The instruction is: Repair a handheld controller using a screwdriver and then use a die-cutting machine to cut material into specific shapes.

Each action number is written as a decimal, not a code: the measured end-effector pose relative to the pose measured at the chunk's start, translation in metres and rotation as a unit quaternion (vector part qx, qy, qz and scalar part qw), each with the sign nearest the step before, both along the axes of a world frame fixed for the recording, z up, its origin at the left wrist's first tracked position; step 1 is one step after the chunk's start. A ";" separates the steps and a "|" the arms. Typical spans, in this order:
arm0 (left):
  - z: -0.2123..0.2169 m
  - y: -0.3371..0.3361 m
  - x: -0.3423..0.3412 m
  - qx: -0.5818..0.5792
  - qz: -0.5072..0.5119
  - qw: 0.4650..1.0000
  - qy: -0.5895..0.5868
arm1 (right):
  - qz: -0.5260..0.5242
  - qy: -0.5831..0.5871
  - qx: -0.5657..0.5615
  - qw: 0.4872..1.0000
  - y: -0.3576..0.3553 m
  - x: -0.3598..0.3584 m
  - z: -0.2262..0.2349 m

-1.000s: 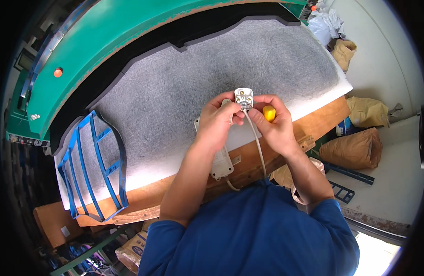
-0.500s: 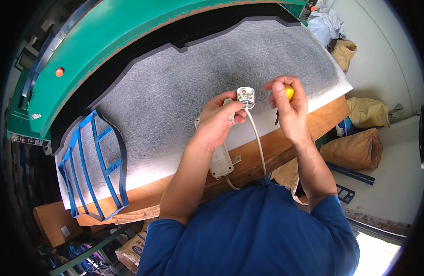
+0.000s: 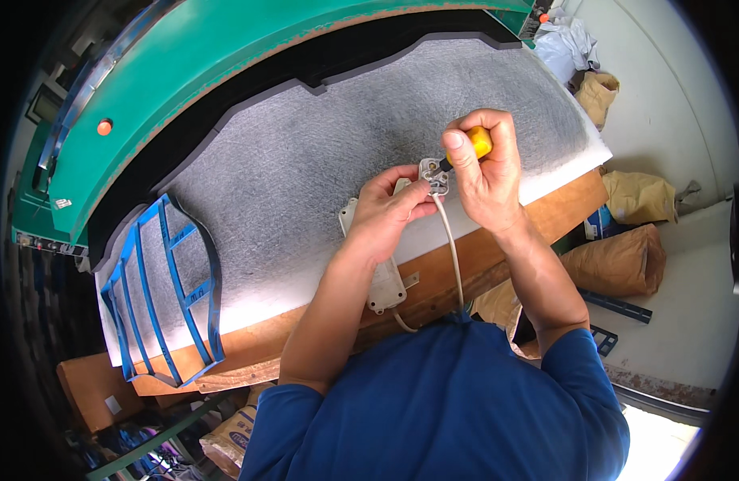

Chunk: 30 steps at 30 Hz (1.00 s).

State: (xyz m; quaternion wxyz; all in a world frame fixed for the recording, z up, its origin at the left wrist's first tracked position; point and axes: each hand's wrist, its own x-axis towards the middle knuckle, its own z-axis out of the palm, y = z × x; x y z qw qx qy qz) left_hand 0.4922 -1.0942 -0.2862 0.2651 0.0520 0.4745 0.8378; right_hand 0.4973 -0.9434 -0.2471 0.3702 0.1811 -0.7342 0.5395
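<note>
White electrical plug [image 3: 434, 175]: small, squarish, held up above the grey felt-covered worktop [image 3: 289, 184], flat face toward the camera. Its pale round cable [image 3: 452, 248] hangs down from it toward the body. Screwdriver [image 3: 475, 144]: yellow handle, short dark shaft, tilted, tip meeting the upper right part of the plug's face. White power strip [image 3: 383, 276]: elongated, lying flat at the worktop's near edge, partly hidden.
</note>
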 end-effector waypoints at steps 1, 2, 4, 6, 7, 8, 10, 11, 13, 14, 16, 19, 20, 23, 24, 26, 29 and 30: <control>0.000 0.000 0.000 -0.001 0.002 1.000 0.001 | -0.002 -0.010 0.001 1.000 0.001 0.000 -0.002; 0.000 0.000 0.001 -0.003 0.003 1.000 0.002 | -0.004 -0.020 0.002 1.000 0.001 0.000 -0.003; 0.000 0.000 0.001 -0.006 0.006 1.000 0.008 | -0.007 -0.020 0.005 1.000 0.000 -0.001 -0.002; 0.001 0.001 0.003 -0.008 0.008 1.000 0.014 | -0.010 -0.018 0.008 1.000 0.000 0.000 0.000; 0.001 0.002 0.004 -0.016 0.017 1.000 0.016 | -0.019 -0.027 0.026 0.999 0.000 0.001 0.001; 0.002 0.002 0.005 -0.024 0.025 0.999 0.018 | -0.028 -0.035 0.044 0.998 0.000 0.001 0.004; 0.001 0.002 0.005 -0.036 0.035 0.999 0.019 | -0.003 -0.026 0.084 0.996 0.001 0.004 0.006; 0.001 0.002 0.005 -0.048 0.045 0.998 0.020 | 0.023 -0.017 0.123 0.992 0.003 0.005 0.009; 0.004 0.003 0.006 -0.064 0.057 0.996 0.016 | 0.018 -0.047 0.176 0.983 0.007 0.008 0.021; 0.004 0.002 0.007 -0.080 0.067 0.994 0.012 | 0.011 -0.078 0.227 0.971 0.009 0.011 0.028; 0.000 0.001 0.006 -0.096 0.050 0.994 0.014 | -0.008 -0.142 0.307 0.941 0.013 0.015 0.044; -0.002 0.001 0.007 -0.105 0.033 0.994 0.014 | 0.008 -0.237 0.381 0.894 0.015 0.014 0.062; -0.002 0.001 0.008 -0.098 0.034 0.995 0.009 | 0.045 -0.270 0.377 0.885 0.016 0.013 0.064; -0.004 0.002 0.006 -0.101 0.053 0.993 -0.007 | 0.182 -0.194 0.419 0.868 0.029 0.002 0.067; -0.002 0.004 0.005 -0.101 0.052 0.993 -0.006 | 0.180 -0.194 0.419 0.869 0.030 0.001 0.070; 0.002 0.005 0.006 -0.094 0.038 0.995 -0.007 | 0.178 -0.234 0.411 0.863 0.025 -0.001 0.080; -0.004 0.002 0.004 -0.085 0.035 0.996 0.009 | 0.068 -0.285 0.533 0.793 -0.001 -0.001 0.100; -0.004 0.002 0.002 -0.085 0.033 0.996 0.010 | -0.006 -0.315 0.608 0.729 -0.005 -0.002 0.103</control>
